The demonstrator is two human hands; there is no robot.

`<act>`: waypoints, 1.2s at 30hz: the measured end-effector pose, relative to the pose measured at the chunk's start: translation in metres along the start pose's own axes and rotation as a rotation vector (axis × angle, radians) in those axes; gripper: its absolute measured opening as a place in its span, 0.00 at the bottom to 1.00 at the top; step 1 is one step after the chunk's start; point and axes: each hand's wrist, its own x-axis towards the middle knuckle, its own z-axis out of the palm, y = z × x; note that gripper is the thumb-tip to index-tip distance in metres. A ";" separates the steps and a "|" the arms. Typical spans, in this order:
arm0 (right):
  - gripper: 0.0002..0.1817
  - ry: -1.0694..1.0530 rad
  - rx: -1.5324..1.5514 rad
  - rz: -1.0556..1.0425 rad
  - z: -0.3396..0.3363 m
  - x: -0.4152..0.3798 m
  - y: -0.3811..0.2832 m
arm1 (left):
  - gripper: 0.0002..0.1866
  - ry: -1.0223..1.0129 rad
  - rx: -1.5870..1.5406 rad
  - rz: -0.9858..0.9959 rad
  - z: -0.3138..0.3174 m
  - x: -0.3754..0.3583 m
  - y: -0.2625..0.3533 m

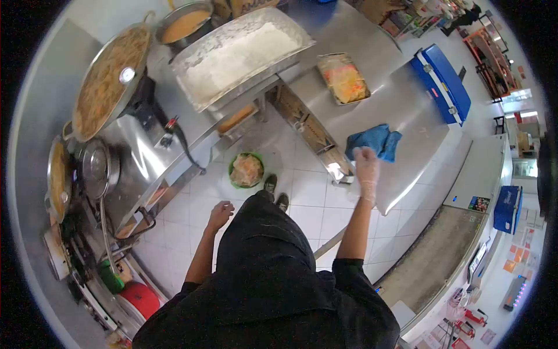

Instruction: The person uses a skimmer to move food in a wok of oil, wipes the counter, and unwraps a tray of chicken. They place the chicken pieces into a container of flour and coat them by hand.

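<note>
My right hand (366,170), in a clear plastic glove, reaches over the steel table at its near corner. Its bunched fingers, slightly blurred, are at the front edge of a crumpled blue cloth (375,141). My left hand (220,216) is bare and hangs low over the tiled floor with nothing in it, fingers loosely stretched. Farther back on the table lies a rectangular tray (344,79) of orange and yellow food under shiny clear wrap.
A deep metal pan of white powder (244,55) stands ahead. At left are a large pan of cooked food (113,81), a pot of orange liquid (185,26) and a lidded pan (100,166). A lined green bin (246,170) stands by my feet. A blue cooler (442,84) is at right.
</note>
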 end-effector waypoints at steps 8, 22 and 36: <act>0.17 -0.189 0.592 0.494 0.087 0.140 0.015 | 0.20 -0.182 -0.006 0.277 0.053 0.102 0.174; 0.26 -0.004 -0.228 0.565 0.166 0.268 -0.059 | 0.17 -0.207 0.231 0.663 0.204 0.327 0.494; 0.11 -0.253 0.142 -0.014 0.104 0.227 -0.044 | 0.16 -0.419 0.367 0.520 0.235 0.294 0.541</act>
